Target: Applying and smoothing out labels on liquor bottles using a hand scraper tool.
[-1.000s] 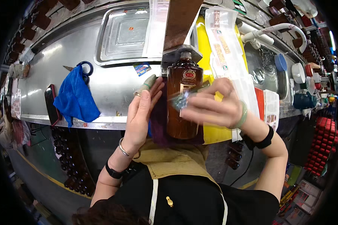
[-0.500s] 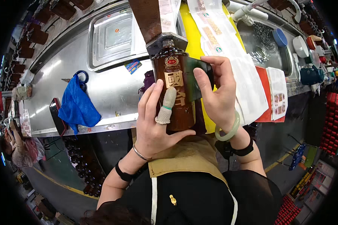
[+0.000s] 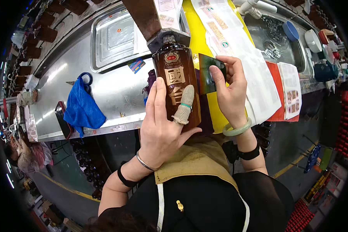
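Note:
A brown glass bottle [image 3: 174, 91] with a red emblem and large gold characters lies at the middle of the metal bench, its neck against a brown angular holder [image 3: 169, 36]. My left hand [image 3: 158, 123] holds its lower part: two fingers lie along the left side, the cloth-covered index finger [image 3: 185, 102] rests across the front, and the thumb stretches past the base. Just right of the bottle, my right hand [image 3: 232, 91] pinches a dark green, see-through flat plate [image 3: 208, 75] between thumb and fingers. The plate stands apart from the bottle's front.
Left on the bench are a blue cloth [image 3: 83, 108], scissors [image 3: 87, 78] and a metal tray [image 3: 116, 44]. White printed sheets [image 3: 243, 63] cover a yellow board [image 3: 218, 116] at right, beside a red folder [image 3: 276, 112]. Farther right is a sink [image 3: 297, 54] with bowls.
My right hand has drawn the dark plate off the bottle's front, to the right. My left hand's covered finger has shifted right across the lower characters. The view has turned slightly.

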`<state>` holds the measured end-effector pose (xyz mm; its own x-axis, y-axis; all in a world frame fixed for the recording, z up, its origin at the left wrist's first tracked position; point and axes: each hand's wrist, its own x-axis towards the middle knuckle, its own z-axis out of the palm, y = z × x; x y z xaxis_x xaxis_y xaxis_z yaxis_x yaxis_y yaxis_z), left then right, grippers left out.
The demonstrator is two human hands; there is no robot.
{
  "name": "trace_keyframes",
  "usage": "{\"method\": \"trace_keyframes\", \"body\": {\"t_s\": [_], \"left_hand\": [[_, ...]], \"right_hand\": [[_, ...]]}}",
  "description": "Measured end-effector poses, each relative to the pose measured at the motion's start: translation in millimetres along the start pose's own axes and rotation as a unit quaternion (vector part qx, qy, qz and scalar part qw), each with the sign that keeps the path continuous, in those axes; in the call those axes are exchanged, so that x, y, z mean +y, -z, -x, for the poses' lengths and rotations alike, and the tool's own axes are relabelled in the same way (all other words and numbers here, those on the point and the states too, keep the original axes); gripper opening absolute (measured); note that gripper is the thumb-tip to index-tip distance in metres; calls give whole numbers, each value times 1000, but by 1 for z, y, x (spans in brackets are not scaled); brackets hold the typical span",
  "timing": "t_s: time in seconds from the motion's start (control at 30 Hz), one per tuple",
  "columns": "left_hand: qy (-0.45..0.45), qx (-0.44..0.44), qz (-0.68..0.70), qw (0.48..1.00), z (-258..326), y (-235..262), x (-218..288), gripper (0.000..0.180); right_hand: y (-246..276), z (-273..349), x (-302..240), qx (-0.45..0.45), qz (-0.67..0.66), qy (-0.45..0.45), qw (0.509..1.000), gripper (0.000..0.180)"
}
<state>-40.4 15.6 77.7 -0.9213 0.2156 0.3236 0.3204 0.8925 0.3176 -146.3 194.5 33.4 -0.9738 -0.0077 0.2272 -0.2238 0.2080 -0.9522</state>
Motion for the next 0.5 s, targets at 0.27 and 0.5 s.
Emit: {"method": "trace_keyframes", "body": {"t_s": [0.27,0.5], "left_hand": [[26,20,-29,999,0,-10,12,78],[49,146,113,982,15,-30,-13,76]], "right_hand": [[14,-6,-21,-30,-39,11,999,23],[9,-30,-56,-197,24,108,974,30]]}}
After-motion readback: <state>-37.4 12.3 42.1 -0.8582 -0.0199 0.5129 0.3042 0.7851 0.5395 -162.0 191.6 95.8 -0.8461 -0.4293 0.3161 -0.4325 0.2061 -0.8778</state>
